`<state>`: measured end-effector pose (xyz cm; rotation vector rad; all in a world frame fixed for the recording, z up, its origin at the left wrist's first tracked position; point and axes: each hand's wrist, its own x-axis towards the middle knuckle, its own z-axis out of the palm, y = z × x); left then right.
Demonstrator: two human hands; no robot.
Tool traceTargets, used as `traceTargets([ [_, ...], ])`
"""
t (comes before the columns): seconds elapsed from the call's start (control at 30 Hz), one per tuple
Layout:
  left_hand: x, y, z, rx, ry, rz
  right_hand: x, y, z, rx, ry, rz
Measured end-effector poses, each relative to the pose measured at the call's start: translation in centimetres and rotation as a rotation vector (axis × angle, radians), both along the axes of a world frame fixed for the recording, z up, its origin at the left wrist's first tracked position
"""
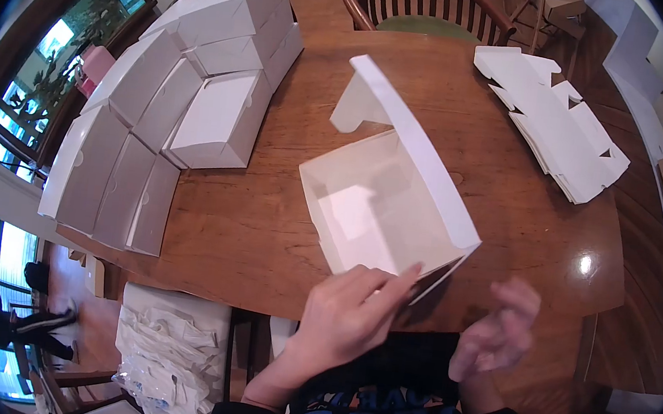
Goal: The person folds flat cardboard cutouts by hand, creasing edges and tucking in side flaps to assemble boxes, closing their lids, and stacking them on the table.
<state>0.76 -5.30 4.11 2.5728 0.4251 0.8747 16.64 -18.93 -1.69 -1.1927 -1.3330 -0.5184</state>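
An open white cardboard box (358,218) stands on the wooden table in front of me, its inside facing up. Its lid (425,160) is raised along the right side, and a side flap bends off the lid's far end. My left hand (353,310) is closed on the box's near edge, index finger stretched along the rim; the thumb is partly hidden. To the right of the box, apart from it, my right hand (500,330) is raised with nothing in it. Its fingers are loosely bent, apart and slightly blurred.
Closed white boxes (219,118) are stacked along the table's left side. Flat, unfolded box blanks (566,131) lie in a pile at the far right. A wooden chair (429,7) stands beyond the table (281,226). White plastic bags (172,344) lie below the near left edge.
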Motion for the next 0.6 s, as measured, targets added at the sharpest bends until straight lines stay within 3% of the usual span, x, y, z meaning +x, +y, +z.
traceTargets([
  [0.07, 0.9, -0.9, 0.7, -0.133, -0.131, -0.117, -0.5, 1.9, 1.4, 0.093, 0.273, 0.130],
  [0.13, 0.7, -1.2, 2.0, -0.315, -0.226, -0.334, -0.7, 2.9, 2.9, 0.023, 0.334, 0.093],
  [0.17, 0.2, -0.9, 1.6, -0.310, -0.228, -0.333, -0.7, 3.3, 3.5, -0.049, 0.398, 0.061],
  [0.23, -0.8, 0.1, 0.2, -0.048, -0.580, -0.363, -0.4, 4.1, 4.3, -0.048, 0.467, 0.065],
  [0.3, -3.2, 2.3, -0.3, 0.059, -0.674, -0.162, 0.0, 4.4, 5.2, -0.050, 0.542, 0.068],
  [0.37, -2.3, 3.8, 0.5, -0.122, -0.855, 0.172, 0.6, 4.1, 6.1, -0.131, 0.618, 0.035],
  [0.4, -1.9, 4.6, 1.0, -0.120, -0.852, 0.173, 0.6, 4.4, 6.7, -0.078, 0.614, 0.051],
  [0.47, -1.5, 5.9, 1.9, -0.133, -0.581, 0.327, 1.3, 4.3, 7.3, -0.178, 0.550, -0.013],
  [0.5, -1.5, 6.3, 1.8, -0.131, -0.582, 0.325, 1.8, 4.2, 7.6, -0.278, 0.482, -0.081],
  [0.57, -1.3, 7.0, 0.9, -0.210, -0.310, 0.170, 2.6, 4.1, 8.1, -0.288, 0.354, -0.123],
  [0.6, -0.9, 6.8, 0.5, -0.228, -0.351, 0.204, 3.0, 3.7, 8.0, -0.320, 0.273, -0.125],
])
